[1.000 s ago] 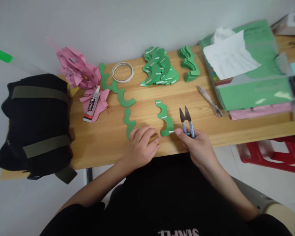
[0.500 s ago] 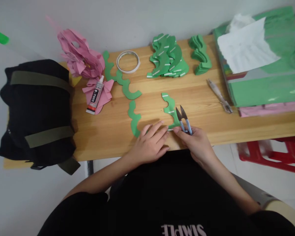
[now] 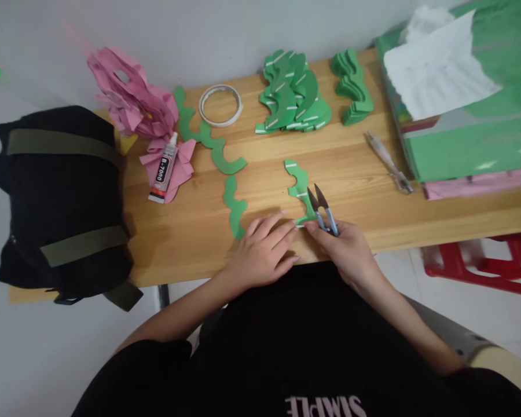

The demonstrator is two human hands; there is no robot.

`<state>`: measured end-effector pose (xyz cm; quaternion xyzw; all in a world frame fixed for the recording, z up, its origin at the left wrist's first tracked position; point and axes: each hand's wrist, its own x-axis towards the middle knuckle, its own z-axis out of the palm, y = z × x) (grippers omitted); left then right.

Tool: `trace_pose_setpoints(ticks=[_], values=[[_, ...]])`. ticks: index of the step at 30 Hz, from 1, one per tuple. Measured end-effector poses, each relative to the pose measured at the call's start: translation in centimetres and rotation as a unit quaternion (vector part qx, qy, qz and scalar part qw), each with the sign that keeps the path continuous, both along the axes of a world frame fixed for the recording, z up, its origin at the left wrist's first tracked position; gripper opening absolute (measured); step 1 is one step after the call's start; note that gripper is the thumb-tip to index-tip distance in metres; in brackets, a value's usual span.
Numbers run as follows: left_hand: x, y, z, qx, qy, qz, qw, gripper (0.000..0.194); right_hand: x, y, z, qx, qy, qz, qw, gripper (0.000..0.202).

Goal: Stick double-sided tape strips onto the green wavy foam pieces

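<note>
My right hand holds small thread snips with blue handles, their dark blades apart and pointing away from me. Its thumb touches the lower end of a wavy green piece that bears short white strips. My left hand rests on the table with its fingers spread, the fingertips at the same lower end. Left of it lies another green wavy piece, partly under or beside the fingers. Farther back, more green wavy pieces lie near a roll of tape.
A pile of green pieces and a neat stack stand at the back. Pink shapes, a glue tube and a black bag are left. A cutter-like tool and green sheets are right.
The camera view has shifted slightly. Both hands, the snips and the green piece keep nearly the same places relative to each other.
</note>
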<state>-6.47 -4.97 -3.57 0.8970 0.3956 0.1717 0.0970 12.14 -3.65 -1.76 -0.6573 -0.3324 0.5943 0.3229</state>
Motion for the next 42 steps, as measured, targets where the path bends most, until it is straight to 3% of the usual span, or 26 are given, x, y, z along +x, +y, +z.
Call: trace_pose_setpoints(ticks=[12, 20, 27, 31, 38, 42], values=[[0.6, -0.4, -0.2, 0.051, 0.068, -0.005, 0.996, 0.047, 0.4, -0.5, -0.1, 0.055, -0.09, 0.051, 0.993, 0.031], [1.3, -0.5, -0.4, 0.062, 0.028, 0.018, 0.998, 0.043, 2.9, -0.8, -0.4, 0.085, -0.149, -0.011, 0.985, 0.031], [2.0, -0.2, -0.6, 0.105, 0.015, 0.028, 0.994, 0.034, 4.0, 0.0, -0.6, 0.129, -0.094, 0.123, 0.98, 0.029], [2.3, -0.3, -0.6, 0.085, 0.028, 0.034, 0.995, 0.038, 4.0, 0.2, -0.6, 0.124, -0.078, 0.152, 0.977, 0.027], [2.0, 0.4, -0.1, -0.013, -0.037, 0.045, 0.998, 0.034, 3.8, 2.0, -0.7, 0.108, -0.083, 0.092, 0.986, 0.036], [1.9, 0.7, 0.3, -0.046, -0.084, 0.085, 0.992, 0.033, 3.0, 4.1, -0.8, 0.103, -0.1, 0.142, 0.979, 0.024]])
